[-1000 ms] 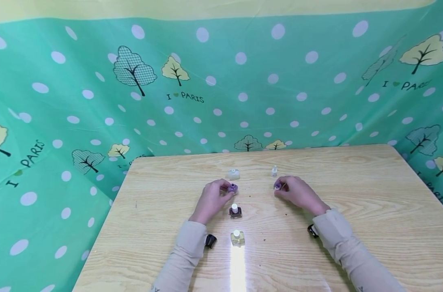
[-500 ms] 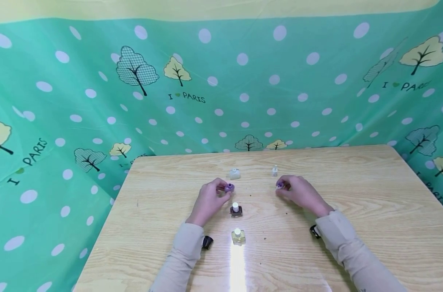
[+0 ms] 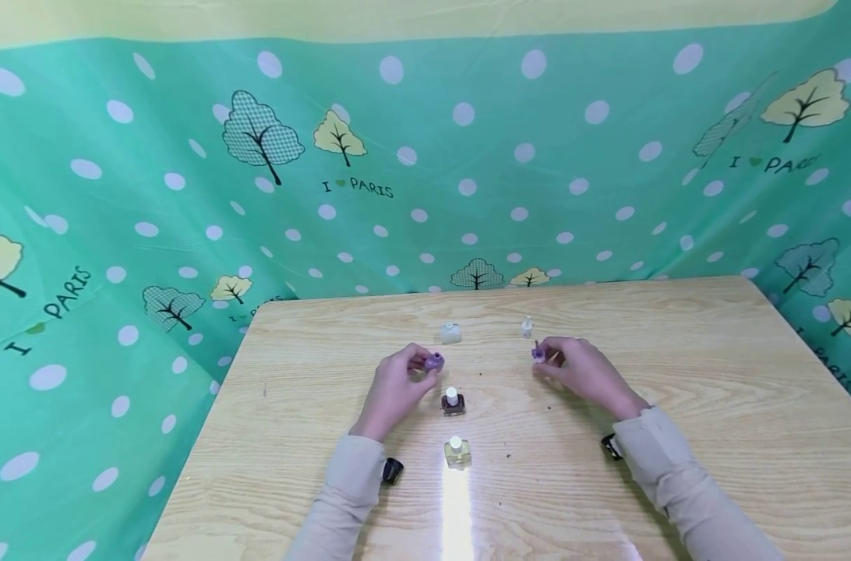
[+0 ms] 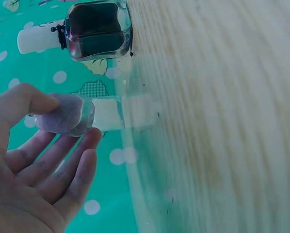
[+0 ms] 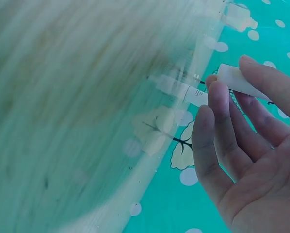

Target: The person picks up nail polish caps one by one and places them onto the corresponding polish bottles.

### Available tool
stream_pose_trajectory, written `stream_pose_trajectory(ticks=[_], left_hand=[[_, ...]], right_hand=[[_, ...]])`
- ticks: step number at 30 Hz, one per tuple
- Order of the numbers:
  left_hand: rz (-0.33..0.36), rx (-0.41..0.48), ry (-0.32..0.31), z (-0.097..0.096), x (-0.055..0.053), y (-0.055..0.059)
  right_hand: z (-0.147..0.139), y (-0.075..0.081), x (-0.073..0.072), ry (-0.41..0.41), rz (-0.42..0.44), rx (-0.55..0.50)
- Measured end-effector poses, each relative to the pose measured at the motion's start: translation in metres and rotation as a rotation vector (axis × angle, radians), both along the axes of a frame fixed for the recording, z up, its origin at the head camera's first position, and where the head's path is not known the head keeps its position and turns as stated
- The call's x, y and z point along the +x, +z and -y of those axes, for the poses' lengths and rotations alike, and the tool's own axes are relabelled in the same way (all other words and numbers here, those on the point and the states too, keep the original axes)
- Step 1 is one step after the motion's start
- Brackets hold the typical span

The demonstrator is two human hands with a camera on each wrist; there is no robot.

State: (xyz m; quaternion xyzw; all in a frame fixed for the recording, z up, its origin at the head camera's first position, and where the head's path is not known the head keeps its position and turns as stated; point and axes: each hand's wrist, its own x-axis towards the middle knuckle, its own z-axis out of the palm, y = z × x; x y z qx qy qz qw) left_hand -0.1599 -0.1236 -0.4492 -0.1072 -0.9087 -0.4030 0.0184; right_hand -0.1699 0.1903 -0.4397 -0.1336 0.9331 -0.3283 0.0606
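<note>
Looking across the pale wooden tabletop, we see fine grain running over it, a few dark specks scattered near its middle, and a bright strip of light reflected toward the near edge. Behind the table and down both sides hangs a green cloth, creased in places, printed with white dots, checked and cream trees and the words "I PARIS" around a small heart; a cream band crosses its top. Over the wood, the left hand pinches a purple bottle between thumb and fingertips, parted only by its width, and from the left wrist we see it tilted and clear of the surface, its uncapped mouth showing in the head view. Well apart from it, the right hand pinches a white cap the same way, its purple-coated brush turned upward, with the other fingers loosely bent. Just behind the purple bottle we find a whitish bottle, and behind the right fingertips a small white piece stands upright. Nearer to us, a dark bottle and a pale yellow bottle, both white-capped, stand in line. Light sleeves cover both forearms.
</note>
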Motion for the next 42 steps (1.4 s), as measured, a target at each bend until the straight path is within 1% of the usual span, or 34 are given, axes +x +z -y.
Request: stream_pose_trajectory(ticks=[5,13,19,22,27,31,38,42], left_hand=[[-0.029,0.006,-0.009,0.002,0.003,0.003],[-0.081,-0.010,-0.007,0.004,0.009,0.008],[-0.141,-0.019,-0.012,0.004,0.012,0.013],[-0.174,-0.018,-0.020,0.004,0.015,0.016],[-0.227,-0.011,-0.042,0.003,0.018,0.020],[-0.261,-0.010,-0.061,0.003,0.020,0.023],[-0.315,-0.015,-0.083,0.002,0.024,0.029],[-0.343,-0.039,-0.095,0.002,0.026,0.031]], right_hand=[[-0.002,0.003,0.004,-0.009,0.001,0.002],[-0.004,0.009,0.009,-0.039,-0.043,-0.020],[-0.003,0.013,0.014,-0.042,-0.111,-0.025],[-0.002,0.015,0.017,-0.028,-0.156,-0.030],[0.000,0.021,0.022,0.019,-0.227,-0.041],[0.003,0.027,0.027,0.046,-0.272,-0.029],[0.012,0.039,0.035,0.091,-0.311,-0.005],[0.016,0.045,0.039,0.107,-0.331,0.010]])
